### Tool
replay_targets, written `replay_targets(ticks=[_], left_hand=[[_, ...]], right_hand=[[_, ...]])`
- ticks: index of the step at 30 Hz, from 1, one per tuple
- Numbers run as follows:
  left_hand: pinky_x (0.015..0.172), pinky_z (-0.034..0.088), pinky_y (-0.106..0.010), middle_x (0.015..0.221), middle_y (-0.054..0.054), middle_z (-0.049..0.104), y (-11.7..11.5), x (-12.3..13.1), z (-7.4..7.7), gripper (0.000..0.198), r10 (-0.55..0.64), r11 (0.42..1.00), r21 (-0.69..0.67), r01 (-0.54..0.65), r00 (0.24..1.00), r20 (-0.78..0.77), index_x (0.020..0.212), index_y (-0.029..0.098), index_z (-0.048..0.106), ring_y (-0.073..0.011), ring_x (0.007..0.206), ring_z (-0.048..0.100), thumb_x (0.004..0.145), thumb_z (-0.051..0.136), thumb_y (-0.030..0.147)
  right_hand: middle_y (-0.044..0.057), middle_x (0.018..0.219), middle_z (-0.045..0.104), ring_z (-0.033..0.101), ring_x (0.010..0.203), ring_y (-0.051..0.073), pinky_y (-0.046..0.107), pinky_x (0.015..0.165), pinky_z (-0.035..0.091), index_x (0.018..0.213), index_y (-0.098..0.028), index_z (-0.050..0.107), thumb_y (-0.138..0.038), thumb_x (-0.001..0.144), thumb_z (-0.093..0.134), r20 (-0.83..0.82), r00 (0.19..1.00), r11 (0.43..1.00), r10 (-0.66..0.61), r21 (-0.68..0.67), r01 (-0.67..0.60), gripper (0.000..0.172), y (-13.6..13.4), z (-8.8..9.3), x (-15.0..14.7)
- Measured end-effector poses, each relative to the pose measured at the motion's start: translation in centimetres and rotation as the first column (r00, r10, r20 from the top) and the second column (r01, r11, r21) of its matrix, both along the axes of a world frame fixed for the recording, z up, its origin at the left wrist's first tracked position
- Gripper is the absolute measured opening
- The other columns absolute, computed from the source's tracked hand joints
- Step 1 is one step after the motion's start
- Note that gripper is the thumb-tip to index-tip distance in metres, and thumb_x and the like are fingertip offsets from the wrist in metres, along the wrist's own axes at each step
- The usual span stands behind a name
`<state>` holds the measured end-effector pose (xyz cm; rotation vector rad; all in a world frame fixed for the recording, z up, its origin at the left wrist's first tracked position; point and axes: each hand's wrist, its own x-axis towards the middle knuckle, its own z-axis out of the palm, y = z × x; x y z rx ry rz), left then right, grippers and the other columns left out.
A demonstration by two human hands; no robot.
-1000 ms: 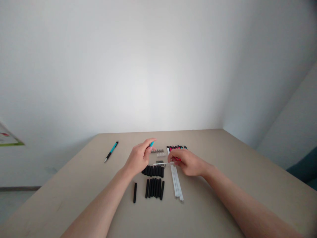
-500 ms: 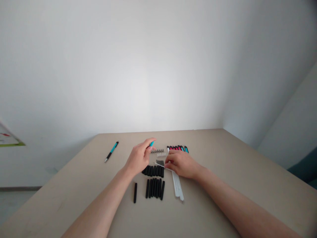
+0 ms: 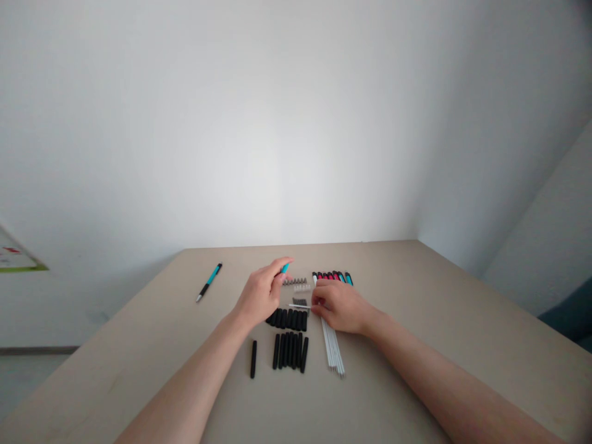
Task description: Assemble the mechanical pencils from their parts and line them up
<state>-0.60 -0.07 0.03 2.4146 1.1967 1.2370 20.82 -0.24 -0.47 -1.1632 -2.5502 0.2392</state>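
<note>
My left hand (image 3: 259, 295) is closed round a teal pen barrel (image 3: 284, 268), whose tip sticks out past the fingers. My right hand (image 3: 337, 304) pinches a thin white refill (image 3: 300, 306) that points left toward the left hand. Both hands hover over pen parts laid out on the beige table (image 3: 416, 320): two rows of black grip sleeves (image 3: 289, 336), a bundle of white refills (image 3: 332, 348), a row of pink and teal barrels (image 3: 333, 276), and small metal tips and springs (image 3: 296, 283).
One black sleeve (image 3: 253, 359) lies apart, left of the rows. An assembled teal pen (image 3: 208, 282) lies at the far left of the table. The table stands in a corner of white walls. A paper edge (image 3: 16, 259) shows at the left.
My right hand has drawn the white refill off the bundle and shifted slightly left and toward me. The left hand has stayed almost still with the teal barrel.
</note>
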Motion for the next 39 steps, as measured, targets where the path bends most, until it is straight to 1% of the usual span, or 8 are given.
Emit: replay_targets(ticks=[5, 12, 15, 19, 22, 27, 35, 39], left_hand=[[0.078, 0.047, -0.023, 0.089, -0.003, 0.07, -0.1, 0.0, 0.0, 0.032, 0.009, 1.0, -0.006, -0.009, 1.0, 0.013, 0.121, 0.02, 0.049, -0.0116, 0.079, 0.063, 0.091, 0.04, 0.017], [0.079, 0.048, -0.024, 0.094, -0.005, 0.07, -0.2, 0.1, -0.1, 0.031, -0.067, 0.996, -0.052, 0.068, 0.998, 0.007, 0.121, 0.019, 0.049, -0.0134, 0.084, 0.065, 0.092, 0.039, 0.02], [0.081, 0.047, -0.025, 0.097, -0.006, 0.069, -0.2, 0.2, -0.3, 0.033, -0.116, 0.99, -0.084, 0.112, 0.992, -0.039, 0.123, 0.02, 0.048, -0.0138, 0.086, 0.065, 0.092, 0.038, 0.018], [0.076, 0.047, -0.025, 0.09, -0.003, 0.071, -0.5, 0.5, -0.1, 0.038, -0.139, 0.983, -0.133, 0.127, 0.986, -0.088, 0.127, 0.022, 0.045, -0.0141, 0.081, 0.065, 0.09, 0.041, 0.016], [0.074, 0.047, -0.024, 0.091, -0.002, 0.071, -0.7, 0.6, 0.2, 0.039, -0.169, 0.974, -0.165, 0.153, 0.982, -0.086, 0.127, 0.023, 0.045, -0.0138, 0.082, 0.065, 0.089, 0.042, 0.014], [0.08, 0.046, -0.025, 0.098, -0.003, 0.07, -0.8, 0.8, 0.4, 0.04, -0.225, 0.955, -0.207, 0.214, 0.974, -0.033, 0.126, 0.024, 0.045, -0.014, 0.088, 0.066, 0.089, 0.042, 0.011], [0.083, 0.048, -0.027, 0.098, -0.005, 0.07, -1.1, 0.9, 0.6, 0.044, -0.305, 0.929, -0.226, 0.294, 0.952, -0.011, 0.133, 0.024, 0.04, -0.0142, 0.087, 0.066, 0.09, 0.04, 0.013], [0.082, 0.047, -0.026, 0.094, -0.003, 0.07, -0.9, 0.8, 0.3, 0.047, -0.276, 0.946, -0.182, 0.268, 0.961, -0.018, 0.134, 0.024, 0.038, -0.0134, 0.086, 0.065, 0.089, 0.04, 0.011]], right_hand=[[0.003, 0.073, 0.064, 0.056, 0.066, 0.014, 0.023, 0.062, 0.037, 0.078, -0.017, 0.062, -0.021, 0.085, 0.054, -0.192, 0.975, 0.993, -0.109, 0.029, 0.117, 0.012, 0.4, 0.0, 0.3], [0.0, 0.061, 0.062, 0.053, 0.054, 0.011, 0.021, 0.055, 0.04, 0.076, -0.018, 0.06, -0.03, 0.086, 0.052, -0.549, 0.813, 0.958, -0.194, 0.073, 0.278, 0.017, -0.3, 0.7, 0.2], [0.003, 0.07, 0.068, 0.052, 0.052, 0.01, 0.021, 0.053, 0.042, 0.082, -0.017, 0.062, -0.032, 0.087, 0.051, -0.646, 0.748, 0.971, -0.152, 0.042, 0.234, 0.019, -0.6, 0.5, 0.0], [0.008, 0.087, 0.07, 0.054, 0.054, 0.01, 0.022, 0.052, 0.044, 0.088, -0.016, 0.065, -0.036, 0.089, 0.051, -0.718, 0.686, 0.985, -0.12, 0.0, 0.173, 0.025, -0.8, -0.1, -0.2], [0.006, 0.083, 0.069, 0.055, 0.055, 0.011, 0.022, 0.052, 0.045, 0.087, -0.016, 0.065, -0.037, 0.088, 0.052, -0.731, 0.671, 0.987, -0.121, -0.02, 0.157, 0.025, -0.9, -0.2, -0.1], [0.007, 0.084, 0.069, 0.057, 0.057, 0.012, 0.023, 0.053, 0.046, 0.088, -0.015, 0.065, -0.038, 0.088, 0.052, -0.793, 0.594, 0.987, -0.135, -0.053, 0.154, 0.026, -0.9, -0.2, 0.0], [0.003, 0.071, 0.067, 0.054, 0.057, 0.012, 0.023, 0.054, 0.043, 0.086, -0.016, 0.068, -0.04, 0.087, 0.053, -0.676, 0.73, 0.994, -0.1, -0.107, 0.037, 0.028, -0.6, -0.3, -0.6], [0.002, 0.07, 0.065, 0.052, 0.058, 0.012, 0.023, 0.055, 0.041, 0.091, -0.017, 0.068, -0.04, 0.088, 0.053, -0.639, 0.765, 0.996, -0.077, -0.087, 0.028, 0.027, -0.6, -0.2, -0.6]])
